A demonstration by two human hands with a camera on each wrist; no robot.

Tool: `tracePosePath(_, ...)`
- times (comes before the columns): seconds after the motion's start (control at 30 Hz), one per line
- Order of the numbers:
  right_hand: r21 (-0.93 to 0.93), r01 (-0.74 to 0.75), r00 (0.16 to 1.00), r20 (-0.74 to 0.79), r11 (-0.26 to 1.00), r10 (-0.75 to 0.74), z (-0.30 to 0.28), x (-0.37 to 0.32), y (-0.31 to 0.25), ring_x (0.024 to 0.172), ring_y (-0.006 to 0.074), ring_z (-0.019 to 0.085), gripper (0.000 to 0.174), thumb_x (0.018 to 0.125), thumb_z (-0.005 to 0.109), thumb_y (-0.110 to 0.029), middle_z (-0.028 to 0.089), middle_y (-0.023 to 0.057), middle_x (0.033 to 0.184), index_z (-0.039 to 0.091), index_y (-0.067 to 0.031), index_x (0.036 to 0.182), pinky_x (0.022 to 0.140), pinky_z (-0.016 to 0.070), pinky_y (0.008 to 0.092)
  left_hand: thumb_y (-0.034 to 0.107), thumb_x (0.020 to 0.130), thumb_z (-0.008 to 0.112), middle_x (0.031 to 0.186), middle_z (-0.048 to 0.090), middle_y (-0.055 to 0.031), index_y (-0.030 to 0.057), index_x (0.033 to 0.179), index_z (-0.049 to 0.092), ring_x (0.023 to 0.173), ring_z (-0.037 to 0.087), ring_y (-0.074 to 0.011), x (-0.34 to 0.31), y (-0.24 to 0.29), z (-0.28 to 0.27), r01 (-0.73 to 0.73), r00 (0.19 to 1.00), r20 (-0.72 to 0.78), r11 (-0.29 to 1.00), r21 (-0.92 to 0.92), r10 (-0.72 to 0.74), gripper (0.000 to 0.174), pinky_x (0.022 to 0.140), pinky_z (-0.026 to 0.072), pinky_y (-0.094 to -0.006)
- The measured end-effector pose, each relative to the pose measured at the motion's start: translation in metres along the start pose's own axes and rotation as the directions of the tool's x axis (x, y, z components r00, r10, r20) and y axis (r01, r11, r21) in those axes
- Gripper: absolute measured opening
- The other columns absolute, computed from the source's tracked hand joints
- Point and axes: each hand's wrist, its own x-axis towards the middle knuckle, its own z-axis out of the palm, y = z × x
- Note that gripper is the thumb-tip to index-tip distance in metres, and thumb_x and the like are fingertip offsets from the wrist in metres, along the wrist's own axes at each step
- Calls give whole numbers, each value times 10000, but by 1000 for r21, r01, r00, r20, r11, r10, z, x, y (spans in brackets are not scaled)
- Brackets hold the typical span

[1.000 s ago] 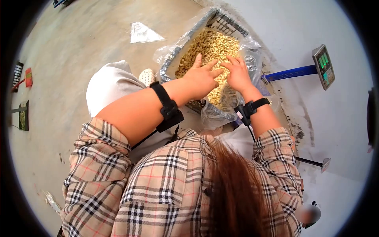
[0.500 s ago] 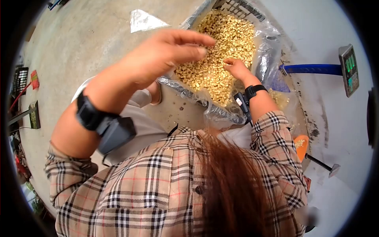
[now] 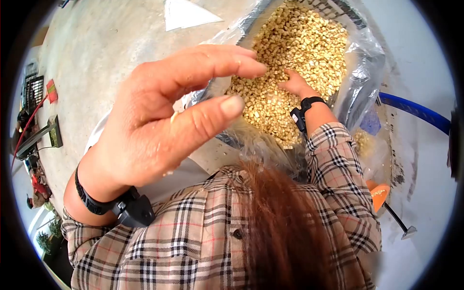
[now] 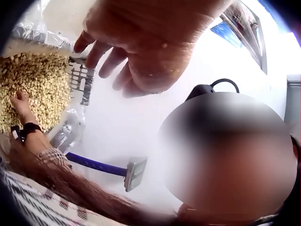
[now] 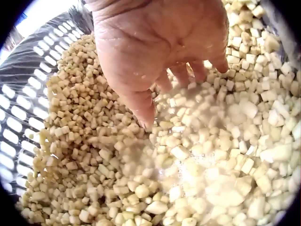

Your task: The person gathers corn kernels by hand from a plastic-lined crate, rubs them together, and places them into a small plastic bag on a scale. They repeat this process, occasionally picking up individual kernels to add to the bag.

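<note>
Small pale-yellow diced pieces [image 3: 299, 43] fill a perforated crate [image 5: 19, 113] lined with clear plastic [image 3: 360, 72]. The right hand [image 3: 297, 84] reaches into the crate. In the right wrist view, its thumb and loosely bent fingers point down, with fingertips at cloudy liquid among the pieces. The left hand [image 3: 145, 121] is raised high, close to the head camera and away from the crate. Its fingers and thumb are spread apart with nothing between them, and small crumbs cling to its skin. The left wrist view shows the same hand [image 4: 150, 42] from the palm side.
A blue pole [image 3: 415, 111] with a scale display [image 4: 135, 174] stands right of the crate. Near the right sleeve lies an orange scoop [image 3: 381, 195] with bits in it. A white sheet [image 3: 188, 14] lies on the floor [image 3: 106, 43] beyond the left hand.
The left hand has lifted from over the pieces, back and up toward the head. The right hand has stayed at the crate, its fingertips now lower among the pieces. The head view has shifted.
</note>
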Motion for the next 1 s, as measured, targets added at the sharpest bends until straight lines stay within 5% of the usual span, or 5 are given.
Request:
tracePosePath(0.17,-32,19,993,116,999,-15,5,-4,-9,1253,308,368,783,698,690,-379,298,209,1398,380,-32,1328,1006,340,371,221,799,571,1226,508,-171,-15,1112,579,1163,467,-251,3,0,-3,-48,999,13,998,35,48,392,991,329,-367)
tracePosePath(0.3,160,47,980,186,986,-77,20,-20,-24,1266,330,345,889,681,710,-392,315,235,1380,297,19,1352,1033,303,366,228,791,579,1219,506,-189,-26,1108,577,1160,472,-272,3,2,-4,-59,998,25,997,39,58,406,995,333,-384)
tracePosePath(0.57,355,151,970,129,923,-208,40,-20,-17,1271,312,341,914,666,748,-327,336,218,1376,269,30,1358,1040,286,356,262,773,609,1209,515,-189,-16,1104,582,1156,476,-266,-5,4,-5,-65,997,38,996,63,63,433,993,331,-379)
tracePosePath(0.67,367,153,935,246,917,-254,44,-9,-14,1293,304,310,886,682,743,-321,308,203,1396,278,-11,1370,1048,285,363,260,767,609,1207,519,-185,-10,1103,586,1154,477,-262,-5,3,-5,-90,996,30,995,36,89,431,991,329,-377)
tracePosePath(1.0,327,-42,863,488,944,-131,30,-33,-39,1321,312,246,1041,613,785,-410,247,206,1423,225,15,1380,1059,243,399,231,750,605,1199,522,-191,-31,1107,579,1153,476,-253,-1,19,-10,-37,999,17,999,-38,37,443,993,327,-374)
